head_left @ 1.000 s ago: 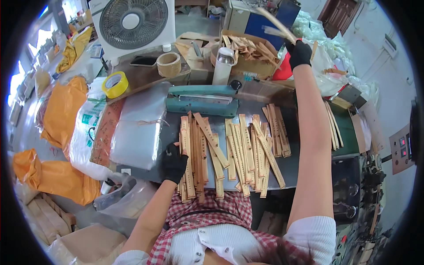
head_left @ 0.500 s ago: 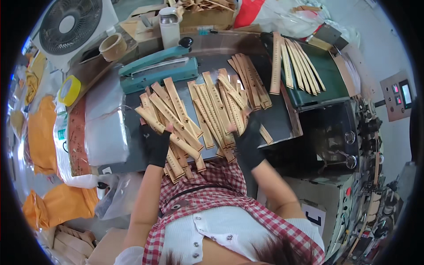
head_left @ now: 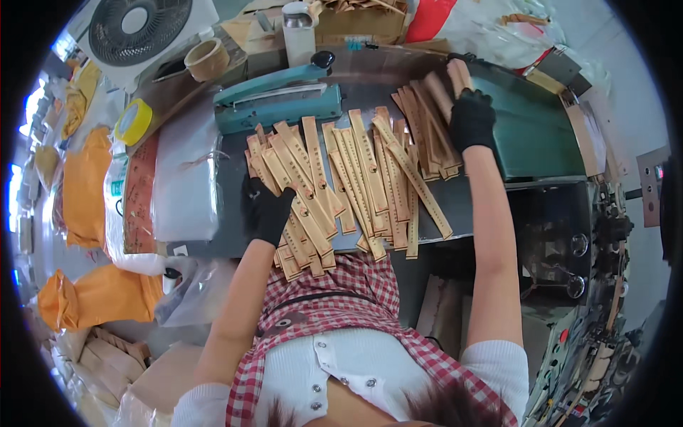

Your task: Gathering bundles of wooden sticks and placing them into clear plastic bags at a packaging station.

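Observation:
Many flat tan strips (head_left: 366,178), each with a row of small dark marks, lie in loose overlapping bundles on the dark worktop. My left hand (head_left: 267,212), in a black glove, closes around the lower left bundle of strips (head_left: 302,196), thumb and fingers on either side. My right hand (head_left: 472,119), gloved too, reaches to the back right beside a stack of browner strips (head_left: 421,132). Its fingers are curled around tan strips (head_left: 459,75), blurred by motion; how many it holds is hidden.
A teal lever-arm tool (head_left: 277,107) stands behind the bundles. Clear plastic bags (head_left: 186,185) lie at the left, near yellow tape (head_left: 133,122) and a brown tape roll (head_left: 206,60). A green surface (head_left: 533,128) borders the worktop on the right. A white fan (head_left: 139,25) stands back left.
My right hand has moved from the middle bundle to the back right. The pale fanned strips no longer lie on the green surface. My left hand stays at the left bundle.

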A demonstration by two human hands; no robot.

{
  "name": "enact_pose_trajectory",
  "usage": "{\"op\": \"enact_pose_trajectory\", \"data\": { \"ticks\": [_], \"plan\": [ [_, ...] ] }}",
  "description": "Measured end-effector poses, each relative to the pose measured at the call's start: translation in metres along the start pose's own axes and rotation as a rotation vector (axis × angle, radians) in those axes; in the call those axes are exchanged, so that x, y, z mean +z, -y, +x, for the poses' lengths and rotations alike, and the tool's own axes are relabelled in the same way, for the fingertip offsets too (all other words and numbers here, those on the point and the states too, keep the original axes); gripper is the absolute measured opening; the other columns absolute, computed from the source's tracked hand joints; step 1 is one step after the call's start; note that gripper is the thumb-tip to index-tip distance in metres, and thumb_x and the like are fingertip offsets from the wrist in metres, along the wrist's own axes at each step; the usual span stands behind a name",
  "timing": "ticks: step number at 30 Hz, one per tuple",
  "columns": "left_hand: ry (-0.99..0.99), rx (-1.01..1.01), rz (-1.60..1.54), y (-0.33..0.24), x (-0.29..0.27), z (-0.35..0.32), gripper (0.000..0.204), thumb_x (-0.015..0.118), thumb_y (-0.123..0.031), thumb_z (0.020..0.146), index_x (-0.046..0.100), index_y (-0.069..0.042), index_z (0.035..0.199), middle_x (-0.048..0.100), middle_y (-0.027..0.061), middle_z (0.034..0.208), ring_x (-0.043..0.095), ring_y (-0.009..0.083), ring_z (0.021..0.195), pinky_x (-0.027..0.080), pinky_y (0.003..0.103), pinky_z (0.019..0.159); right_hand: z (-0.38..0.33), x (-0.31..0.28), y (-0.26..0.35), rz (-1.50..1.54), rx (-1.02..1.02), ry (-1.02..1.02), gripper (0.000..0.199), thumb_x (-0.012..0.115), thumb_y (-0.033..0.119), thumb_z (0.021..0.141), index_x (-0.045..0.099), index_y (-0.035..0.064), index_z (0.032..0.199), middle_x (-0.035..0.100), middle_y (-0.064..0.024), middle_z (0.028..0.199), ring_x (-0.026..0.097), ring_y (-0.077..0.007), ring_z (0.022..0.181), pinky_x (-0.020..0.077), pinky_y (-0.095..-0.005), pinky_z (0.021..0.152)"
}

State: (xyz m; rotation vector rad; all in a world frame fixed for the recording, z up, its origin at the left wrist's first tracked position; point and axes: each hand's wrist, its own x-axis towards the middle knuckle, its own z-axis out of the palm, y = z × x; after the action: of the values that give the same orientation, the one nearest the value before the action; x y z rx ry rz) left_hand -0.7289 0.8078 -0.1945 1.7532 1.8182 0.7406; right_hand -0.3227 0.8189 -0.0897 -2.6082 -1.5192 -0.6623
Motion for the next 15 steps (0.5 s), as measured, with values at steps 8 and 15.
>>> {"op": "enact_pose_trajectory", "data": {
  "ticks": [8, 15],
  "plan": [
    [0.011, -0.078, -0.267, -0.02, -0.002, 0.001, 0.09, 0.078, -0.035, 0.072, 0.029, 0.0, 0.138, 0.049, 0.0188, 0.126, 0.05, 0.0293, 0.115, 0.042, 0.036, 0.095, -0.083, 0.113, 0.034, 0.664, 0.134, 0.227, 0.084, 0.052, 0.056, 0.084, 0.035, -0.0062, 0.137, 0.054, -0.0308, 0.118, 0.053, -0.0425, 0.11, 0.0435, -0.0437, 0.093],
    [-0.028, 0.036, -0.091, -0.018, 0.071, -0.012, 0.082, 0.08, -0.034, 0.072, 0.038, 0.002, 0.132, 0.055, 0.0132, 0.117, 0.055, 0.0215, 0.103, 0.047, 0.032, 0.086, -0.201, 0.03, 0.176, 0.756, -0.029, 0.038, 0.089, 0.079, 0.048, 0.058, 0.045, -0.0031, 0.122, 0.058, -0.0226, 0.106, 0.058, -0.0365, 0.097, 0.0454, -0.0449, 0.086]
  ]
}}
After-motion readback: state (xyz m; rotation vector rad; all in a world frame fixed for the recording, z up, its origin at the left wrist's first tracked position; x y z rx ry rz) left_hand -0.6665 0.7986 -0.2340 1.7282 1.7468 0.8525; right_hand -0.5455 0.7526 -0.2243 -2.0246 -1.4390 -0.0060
